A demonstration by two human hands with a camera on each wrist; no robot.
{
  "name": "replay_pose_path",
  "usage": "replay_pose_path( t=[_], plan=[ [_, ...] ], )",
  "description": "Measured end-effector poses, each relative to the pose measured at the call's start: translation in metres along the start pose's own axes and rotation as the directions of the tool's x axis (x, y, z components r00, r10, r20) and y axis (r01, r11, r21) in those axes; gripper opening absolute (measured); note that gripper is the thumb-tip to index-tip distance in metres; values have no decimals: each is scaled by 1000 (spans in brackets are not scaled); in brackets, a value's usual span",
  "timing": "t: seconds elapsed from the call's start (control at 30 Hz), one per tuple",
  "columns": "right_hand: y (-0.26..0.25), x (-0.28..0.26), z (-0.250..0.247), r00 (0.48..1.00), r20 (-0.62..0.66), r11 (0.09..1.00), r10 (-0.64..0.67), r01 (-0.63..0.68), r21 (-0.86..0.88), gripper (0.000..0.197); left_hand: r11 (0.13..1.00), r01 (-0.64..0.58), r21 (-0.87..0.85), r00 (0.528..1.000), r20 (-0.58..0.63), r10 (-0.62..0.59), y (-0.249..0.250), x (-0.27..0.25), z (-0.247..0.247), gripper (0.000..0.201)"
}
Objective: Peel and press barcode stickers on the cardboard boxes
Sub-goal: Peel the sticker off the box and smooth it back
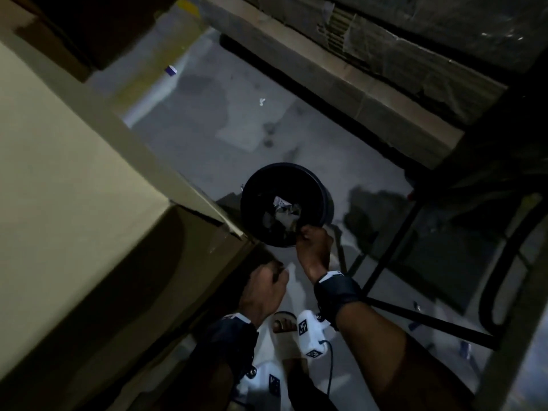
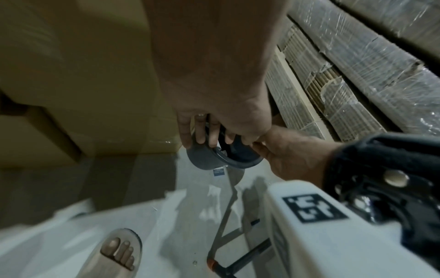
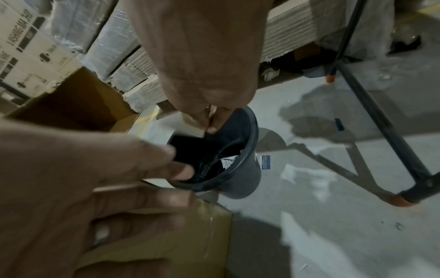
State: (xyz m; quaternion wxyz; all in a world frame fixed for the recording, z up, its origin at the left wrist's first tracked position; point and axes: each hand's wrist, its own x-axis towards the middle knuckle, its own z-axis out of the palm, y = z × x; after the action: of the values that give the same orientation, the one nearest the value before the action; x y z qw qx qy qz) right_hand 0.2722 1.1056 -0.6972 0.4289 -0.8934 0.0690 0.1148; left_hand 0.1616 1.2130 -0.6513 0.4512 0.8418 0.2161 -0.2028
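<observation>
The left hand point(image 1: 262, 289) hangs loosely curled beside the cardboard box point(image 1: 89, 203), seemingly holding nothing. Just beyond, the right hand point(image 1: 312, 247) pinches a pale backing strip point(image 3: 191, 123) over the black bin point(image 1: 284, 203) rim. Released early, it could stick to the fingers point(image 3: 214, 122) or flutter onto the floor point(image 1: 207, 114).

Grey floor point(image 1: 207, 114) carries a black bin point(image 1: 326, 200) and cardboard box point(image 1: 89, 218).
</observation>
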Motion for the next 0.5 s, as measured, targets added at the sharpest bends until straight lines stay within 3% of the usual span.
replay_pose_path(
  t=[0.2,0.33,0.5],
  plan=[
    [6,13,8,1000,1,999,1,-1,54,21,998,16,-65,999,35,-13,7,11,7,38],
    [20,31,19,999,-35,991,35,-31,130,20,999,28,-28,999,42,-26,-3,17,11,57],
    [32,43,33,989,1,966,149,-145,215,31,1000,-24,0,999,27,24,-1,29,8,41]
  ],
)
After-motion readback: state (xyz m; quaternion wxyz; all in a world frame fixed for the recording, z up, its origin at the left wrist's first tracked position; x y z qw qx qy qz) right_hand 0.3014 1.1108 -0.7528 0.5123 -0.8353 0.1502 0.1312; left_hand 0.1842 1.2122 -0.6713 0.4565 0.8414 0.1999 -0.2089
